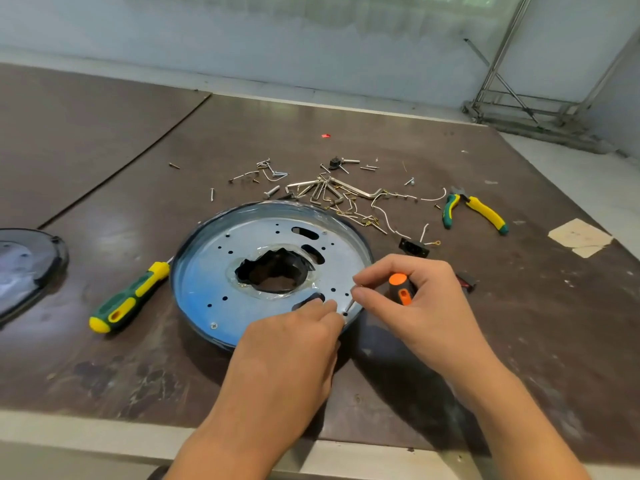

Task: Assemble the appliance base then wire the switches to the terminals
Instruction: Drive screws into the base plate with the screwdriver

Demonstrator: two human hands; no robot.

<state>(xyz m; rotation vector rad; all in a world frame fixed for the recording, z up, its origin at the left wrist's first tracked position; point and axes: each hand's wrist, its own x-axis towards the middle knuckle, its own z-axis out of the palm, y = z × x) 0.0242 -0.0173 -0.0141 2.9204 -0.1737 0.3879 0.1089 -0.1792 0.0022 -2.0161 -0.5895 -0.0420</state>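
At the far left edge lies a dark cover (24, 268), then a green driver (130, 296) beside the round base plate (221, 268), which sits mid-table with a screw already in its near rim. The left hand (287, 344) reaches onto the plate's near-right edge, fingertips bunched just left of a rim hole (345, 313). I cannot tell whether they pinch a screw or only steady the plate. Directly right of that hole, the right hand (412, 299) is curled round an orange driver (400, 289). Its thin shaft slants down and leftward into the hole, so the hole lies between the two hands and the right hand does the driving. Behind are loose screws and keys (332, 192), a black socket (414, 247) and pliers (474, 209). No brand or writing is readable.
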